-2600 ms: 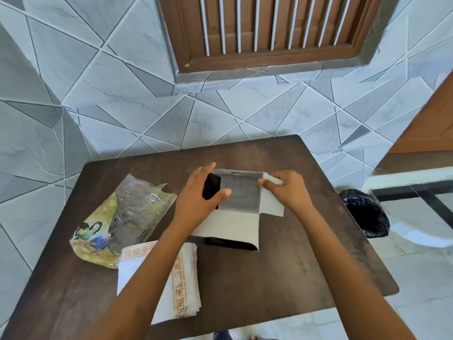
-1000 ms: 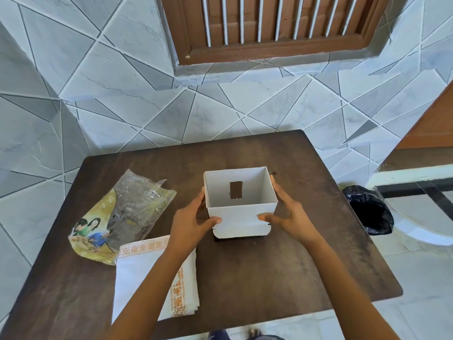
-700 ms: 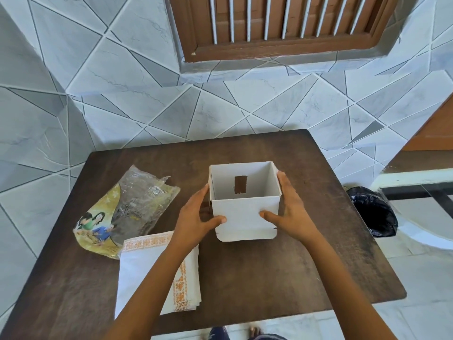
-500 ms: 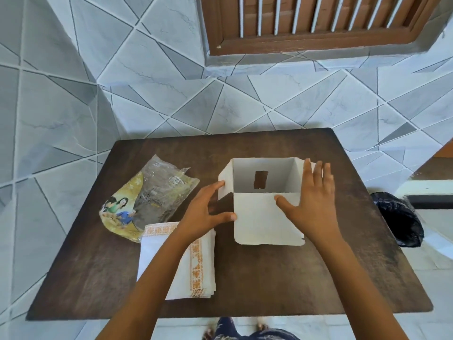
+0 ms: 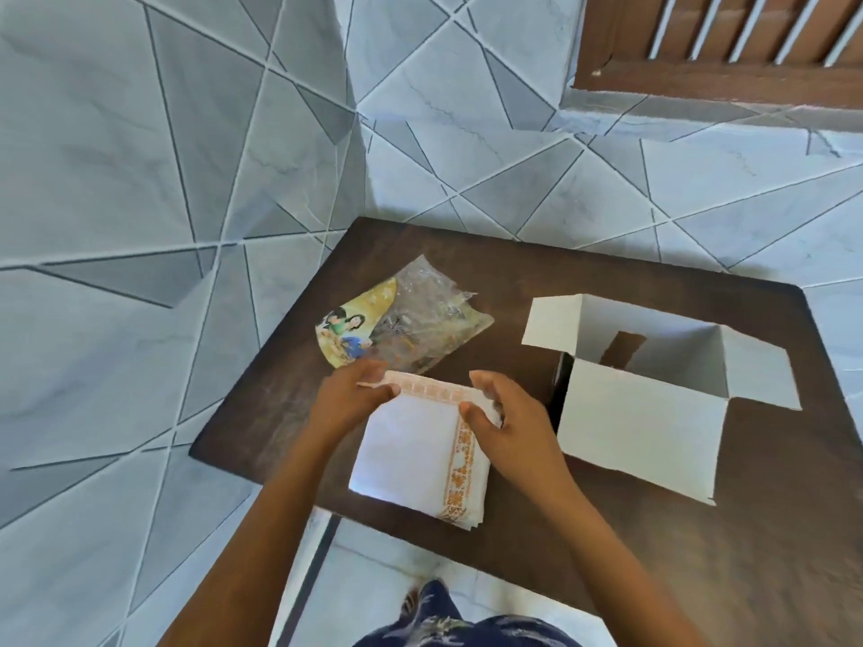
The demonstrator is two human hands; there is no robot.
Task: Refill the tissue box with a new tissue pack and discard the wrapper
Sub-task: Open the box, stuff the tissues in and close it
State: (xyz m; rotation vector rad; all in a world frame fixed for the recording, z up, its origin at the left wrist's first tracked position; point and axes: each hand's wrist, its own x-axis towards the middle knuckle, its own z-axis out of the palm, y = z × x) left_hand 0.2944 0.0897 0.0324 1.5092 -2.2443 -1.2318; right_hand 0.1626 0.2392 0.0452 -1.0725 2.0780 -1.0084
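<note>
A stack of white tissues [image 5: 411, 455] with an orange patterned border lies near the table's front left edge. My left hand [image 5: 348, 399] pinches its far left corner and my right hand [image 5: 506, 417] pinches its far right corner. The white tissue box [image 5: 640, 422] stands open-side-up to the right, flaps spread, a slot visible in its inner far wall. The crumpled clear and yellow wrapper [image 5: 406, 324] lies just beyond the tissues, empty.
The dark wooden table [image 5: 583, 530] stands against a tiled wall with a wooden window frame [image 5: 719, 81] above right. The front left edge of the table is close to the tissue stack. My feet and the floor show below.
Both hands have let go of the tissue box and moved left onto the tissue stack. The view has swung left, so the box now sits at the right.
</note>
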